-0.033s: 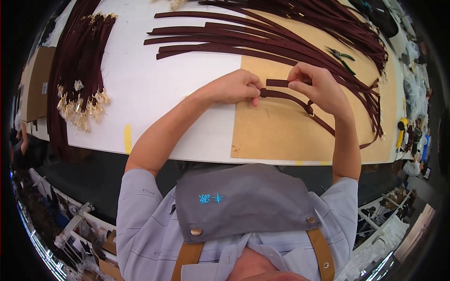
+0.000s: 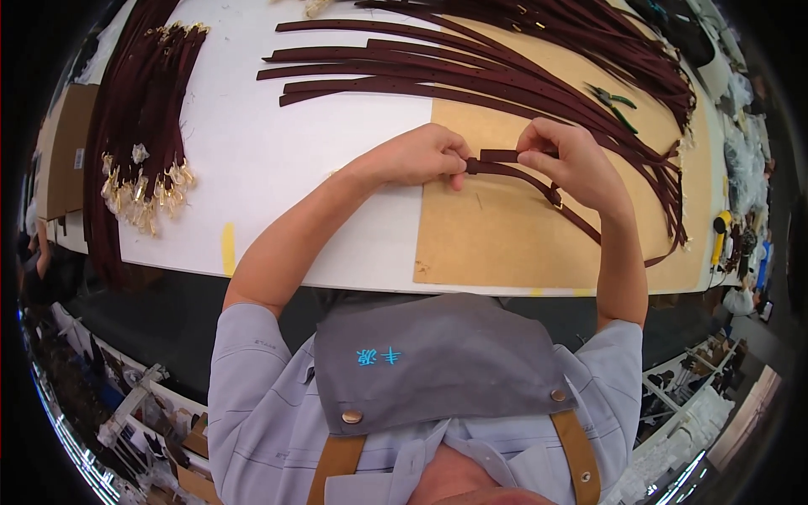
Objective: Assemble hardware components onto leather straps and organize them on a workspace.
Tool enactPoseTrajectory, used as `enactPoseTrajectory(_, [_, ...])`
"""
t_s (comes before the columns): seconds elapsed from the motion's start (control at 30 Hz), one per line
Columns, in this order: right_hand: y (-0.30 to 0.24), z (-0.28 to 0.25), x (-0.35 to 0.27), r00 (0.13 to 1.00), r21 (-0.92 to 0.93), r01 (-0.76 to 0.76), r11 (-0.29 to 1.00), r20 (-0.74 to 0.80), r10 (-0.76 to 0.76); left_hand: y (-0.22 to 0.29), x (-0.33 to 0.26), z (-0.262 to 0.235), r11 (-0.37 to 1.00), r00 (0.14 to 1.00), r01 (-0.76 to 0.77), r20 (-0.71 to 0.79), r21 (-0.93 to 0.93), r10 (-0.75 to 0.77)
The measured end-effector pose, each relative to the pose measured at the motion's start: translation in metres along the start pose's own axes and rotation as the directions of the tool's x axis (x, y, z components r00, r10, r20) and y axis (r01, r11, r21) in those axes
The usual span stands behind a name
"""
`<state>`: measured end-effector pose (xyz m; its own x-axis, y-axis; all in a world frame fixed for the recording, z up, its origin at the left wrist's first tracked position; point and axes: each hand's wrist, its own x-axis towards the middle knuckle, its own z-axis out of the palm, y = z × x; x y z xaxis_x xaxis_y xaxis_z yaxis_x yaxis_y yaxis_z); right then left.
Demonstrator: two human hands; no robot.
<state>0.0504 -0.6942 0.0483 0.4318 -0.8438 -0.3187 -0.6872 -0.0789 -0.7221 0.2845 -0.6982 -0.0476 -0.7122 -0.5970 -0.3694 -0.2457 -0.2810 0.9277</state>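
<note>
My left hand [image 2: 433,158] pinches a dark burgundy strap [image 2: 509,171] at a small loop near the middle of the table. Between the thumb and fingers of my right hand [image 2: 572,160] is the strap's flat end piece [image 2: 500,156], pointing left toward that loop. This end lies just above the lower run of the strap and apart from my left fingertips. A gold-coloured buckle [image 2: 557,199] sits on the lower run, below my right hand. From there the strap curves off to the right, partly behind my right forearm.
Several burgundy straps [image 2: 379,82] fan across the table's far side. Green-handled pliers [image 2: 612,99] lie beside them. At the left hangs a bundle of straps [image 2: 156,109] with gold hardware in clear wrapping. A tan board [image 2: 505,252] covers the table's right part; a cardboard box [image 2: 67,160] stands at far left.
My right hand has brought the strap's end slightly nearer to me, closer to the loop in my left hand. My left hand stays where it was.
</note>
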Motion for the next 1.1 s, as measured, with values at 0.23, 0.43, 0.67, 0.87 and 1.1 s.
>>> enactPoseTrajectory(0.23, [-0.014, 0.015, -0.014, 0.997, -0.147, -0.077, 0.986, -0.014, 0.076, -0.002, 0.001, 0.006, 1.000, 1.000, 0.008, 0.013, -0.018, -0.008])
enactPoseTrajectory(0.43, [-0.007, 0.027, -0.007, 0.996, -0.240, -0.073, 0.968, 0.025, 0.081, 0.002, 0.000, 0.007, 0.999, 1.000, 0.021, -0.017, 0.049, -0.021])
enactPoseTrajectory(0.67, [0.000, 0.032, -0.005, 0.997, -0.108, -0.059, 0.992, 0.038, 0.063, 0.000, -0.001, 0.011, 0.994, 0.999, 0.021, -0.039, 0.110, -0.017])
enactPoseTrajectory(0.87, [0.003, 0.035, -0.014, 0.996, -0.106, -0.058, 0.993, -0.069, 0.051, 0.008, -0.003, 0.011, 0.987, 0.999, -0.035, -0.035, 0.155, 0.041])
enactPoseTrajectory(1.1, [-0.013, 0.027, -0.011, 0.993, -0.142, -0.098, 0.985, 0.046, 0.105, 0.006, -0.006, 0.013, 0.982, 0.997, -0.048, -0.056, 0.181, 0.059])
